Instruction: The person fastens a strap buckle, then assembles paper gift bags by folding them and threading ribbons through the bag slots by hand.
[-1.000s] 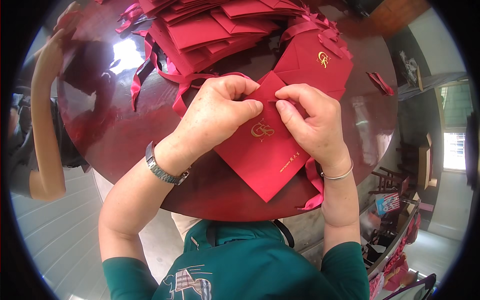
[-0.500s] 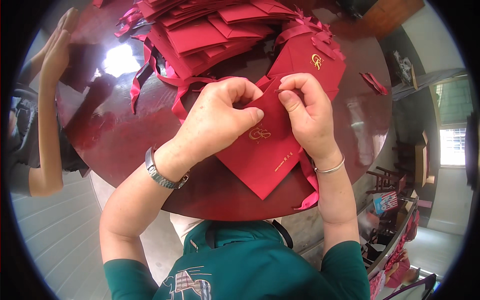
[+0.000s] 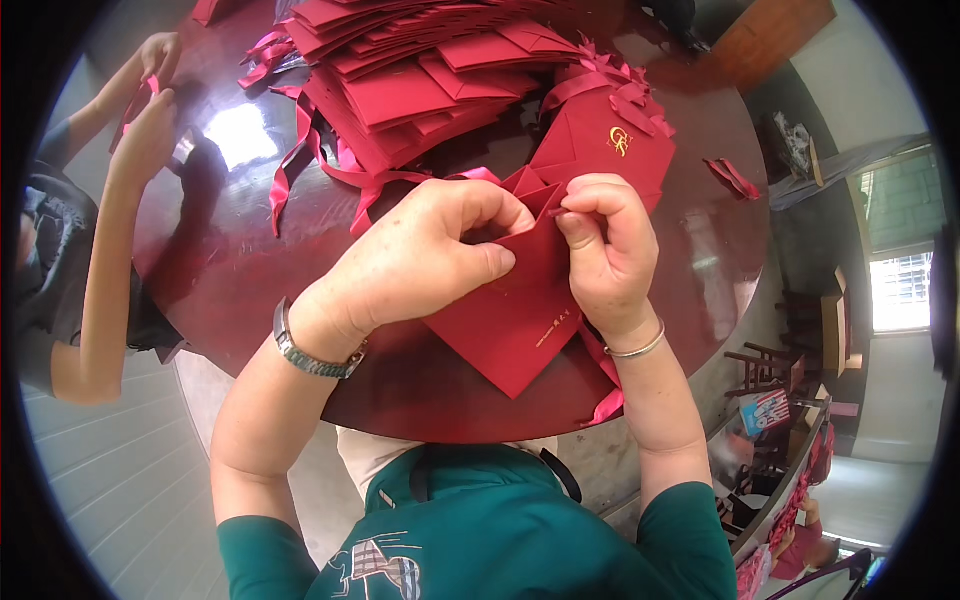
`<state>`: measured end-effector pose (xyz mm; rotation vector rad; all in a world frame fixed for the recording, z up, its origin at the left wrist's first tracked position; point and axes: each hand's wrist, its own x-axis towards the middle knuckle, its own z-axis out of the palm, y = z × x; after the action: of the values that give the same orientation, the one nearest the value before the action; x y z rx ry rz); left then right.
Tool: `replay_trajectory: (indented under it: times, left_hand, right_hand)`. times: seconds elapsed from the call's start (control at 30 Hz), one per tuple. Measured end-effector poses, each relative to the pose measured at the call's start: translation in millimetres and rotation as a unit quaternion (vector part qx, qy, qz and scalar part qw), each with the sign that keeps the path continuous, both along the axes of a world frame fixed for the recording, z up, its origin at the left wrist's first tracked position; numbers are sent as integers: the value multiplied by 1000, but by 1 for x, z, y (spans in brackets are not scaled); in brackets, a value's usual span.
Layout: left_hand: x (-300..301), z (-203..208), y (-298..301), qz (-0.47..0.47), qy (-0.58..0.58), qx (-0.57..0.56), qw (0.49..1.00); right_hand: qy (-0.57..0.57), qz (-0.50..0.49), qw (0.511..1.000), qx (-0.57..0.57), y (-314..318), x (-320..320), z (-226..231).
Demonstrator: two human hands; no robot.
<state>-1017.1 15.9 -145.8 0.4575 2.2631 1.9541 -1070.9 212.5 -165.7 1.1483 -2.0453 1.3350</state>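
Observation:
A red paper gift bag (image 3: pixel 507 330) with gold print is tilted corner-down over the near part of the table. My left hand (image 3: pixel 430 245) grips its upper left edge, fingers tucked into the mouth and thumb on the front. At the upper right edge my right hand (image 3: pixel 612 240) pinches thumb against forefinger on a small dark red tip, seemingly the end of a ribbon. A pinkish-red ribbon (image 3: pixel 606 405) hangs below that hand beside the bag. Part of the ribbon is hidden behind my right hand.
Stacked red bags (image 3: pixel 400 95) lie at the far side of the round dark table (image 3: pixel 215 300). Another bag with ribbons (image 3: pixel 600 145) lies just beyond my hands. A loose ribbon (image 3: pixel 732 178) rests at right. At far left, a co-worker's hands (image 3: pixel 150 125) hold a ribbon.
Both my hands have shifted slightly down in the picture, and the bag's mouth shows wider. The co-worker's hands have drawn apart, with a ribbon now visible between them.

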Motion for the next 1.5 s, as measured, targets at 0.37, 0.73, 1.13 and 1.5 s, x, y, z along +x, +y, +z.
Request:
replay_trajectory:
  times: [0.37,0.73,1.13,1.5]
  left_hand:
    - [-4,-7,-4,-32,-171,158,972]
    - [-10,-23,4,0,-230,222,948]
    - [-9,-18,7,56,-246,249,935]
    - [-5,-20,14,94,-203,206,953]
  right_hand:
    - [-64,-23,998,4,-3,4,1]
    - [-120,-37,990,63,3,2,7]
    - [89,-45,977,190,-2,12,17]
    - [-33,-98,989,105,-8,18,6]
